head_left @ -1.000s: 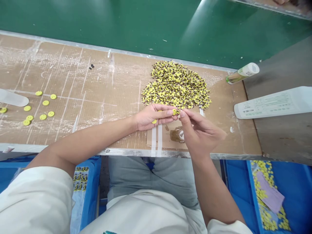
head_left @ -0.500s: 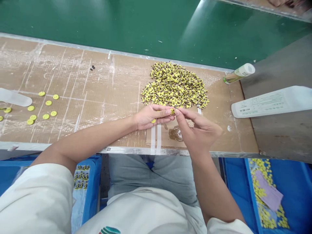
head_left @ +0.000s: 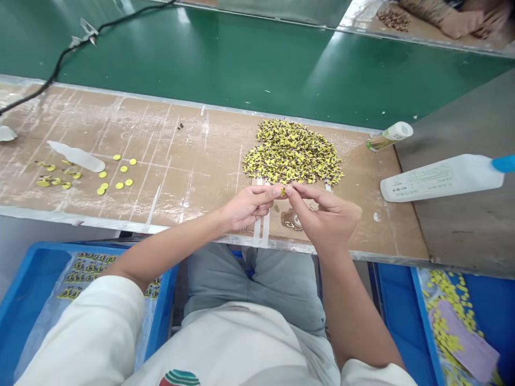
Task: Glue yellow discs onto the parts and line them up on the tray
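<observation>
My left hand (head_left: 250, 208) and my right hand (head_left: 329, 217) meet above the front of the cardboard-covered bench. Between their thumbs and fingertips is a small yellow-and-dark piece (head_left: 283, 191), pinched from both sides. The left hand's other fingers are curled, and whether they cover anything is hidden. Just behind the fingertips lies a big pile of small yellow-and-dark pieces (head_left: 295, 153). A brown wet patch (head_left: 290, 220) shows below the held piece, beside the right thumb.
Yellow discs (head_left: 124, 169) and a whitish flat strip (head_left: 78, 155) lie at left. A white bottle (head_left: 438, 178) and a clear tube (head_left: 387, 137) lean at right. Blue trays (head_left: 44, 257) flank my legs. A co-worker's hand (head_left: 462, 22) is at far right.
The view has shifted, showing more of the bench's left side. My left fingers have curled in, and the yellow disc seen in that palm is out of sight. Both hands still pinch the small piece.
</observation>
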{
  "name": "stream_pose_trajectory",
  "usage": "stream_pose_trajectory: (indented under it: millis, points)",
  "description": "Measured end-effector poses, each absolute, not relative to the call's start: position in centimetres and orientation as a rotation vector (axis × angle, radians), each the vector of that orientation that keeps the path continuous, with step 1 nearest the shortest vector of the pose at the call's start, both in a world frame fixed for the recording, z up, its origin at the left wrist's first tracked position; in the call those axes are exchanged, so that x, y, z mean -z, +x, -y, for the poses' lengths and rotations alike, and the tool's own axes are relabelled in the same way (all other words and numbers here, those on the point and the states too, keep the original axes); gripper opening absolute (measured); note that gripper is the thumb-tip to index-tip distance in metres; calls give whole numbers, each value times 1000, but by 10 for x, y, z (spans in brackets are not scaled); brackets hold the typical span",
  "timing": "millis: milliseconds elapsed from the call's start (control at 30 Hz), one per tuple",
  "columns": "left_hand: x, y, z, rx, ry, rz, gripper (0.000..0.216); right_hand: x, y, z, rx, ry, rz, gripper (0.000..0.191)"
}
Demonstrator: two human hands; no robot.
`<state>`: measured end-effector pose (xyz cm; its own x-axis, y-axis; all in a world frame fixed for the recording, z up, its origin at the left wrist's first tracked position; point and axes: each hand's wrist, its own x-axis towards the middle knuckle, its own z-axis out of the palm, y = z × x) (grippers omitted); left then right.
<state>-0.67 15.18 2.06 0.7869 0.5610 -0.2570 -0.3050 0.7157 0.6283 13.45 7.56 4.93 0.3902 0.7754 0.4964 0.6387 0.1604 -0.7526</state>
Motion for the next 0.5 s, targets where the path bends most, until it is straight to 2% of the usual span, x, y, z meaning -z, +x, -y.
stream_pose_trajectory:
  millis: [500]
  points:
    - [-53,-44,-55,-1042,756,-859,43,-64,92,-41,-303,-1310,1406,13]
